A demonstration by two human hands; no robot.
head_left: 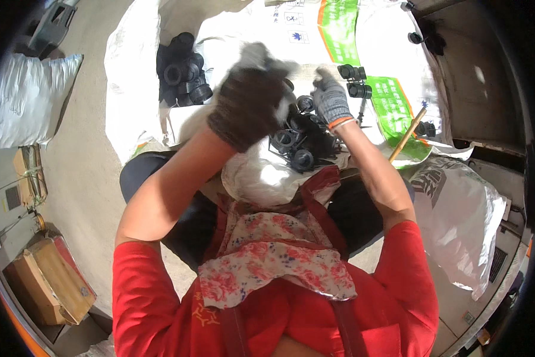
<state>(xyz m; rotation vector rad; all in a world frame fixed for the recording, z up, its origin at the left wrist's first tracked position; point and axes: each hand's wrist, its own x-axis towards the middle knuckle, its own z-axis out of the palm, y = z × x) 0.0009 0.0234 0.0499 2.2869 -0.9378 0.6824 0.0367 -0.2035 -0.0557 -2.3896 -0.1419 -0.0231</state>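
Observation:
My left hand [252, 101], in a dark brown glove with pale fingertips, is raised over the work surface. Motion smears its fingers, so whatever they hold cannot be made out. To its right is my right hand [331, 100] in a grey knit glove with an orange cuff edge. Its fingers are curled together, and their contents are hidden. A round black plastic fitting [305, 104] sits beside this hand. Just below both hands lies a heap of black plastic fittings [303, 140], ring-shaped and tubular, with thin black pieces among them.
A second pile of black fittings [184, 74] lies at the far left on white sacking [392, 35]. Several ribbed black fittings [353, 81] rest to the right. A wooden stick [408, 134] leans near the right edge. Cardboard boxes [56, 279] and a white sack [29, 101] stand left; a plastic bag [457, 220] lies right.

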